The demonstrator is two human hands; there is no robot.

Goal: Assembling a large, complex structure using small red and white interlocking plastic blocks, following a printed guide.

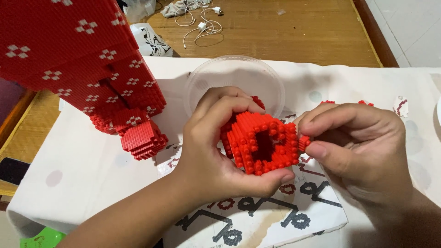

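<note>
Fingers of left hand clasp studded red ring; right hand pinches small brick.

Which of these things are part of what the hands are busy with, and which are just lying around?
In use: left hand cupping the red brick ring; right hand pinching a small red brick; clear dish; printed sheet.

Lying about: big red brick model, white cables, green object.

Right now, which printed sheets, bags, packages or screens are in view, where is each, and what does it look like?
Instruction sheet: flat on the table under both hands, white with black and red block diagrams.
Plastic bag: floor beyond the table, upper left, crumpled white with black print.
Green package corner: bottom left, bright green, mostly cut off.
Dark flat device: left edge, blank, possibly a phone.
</note>
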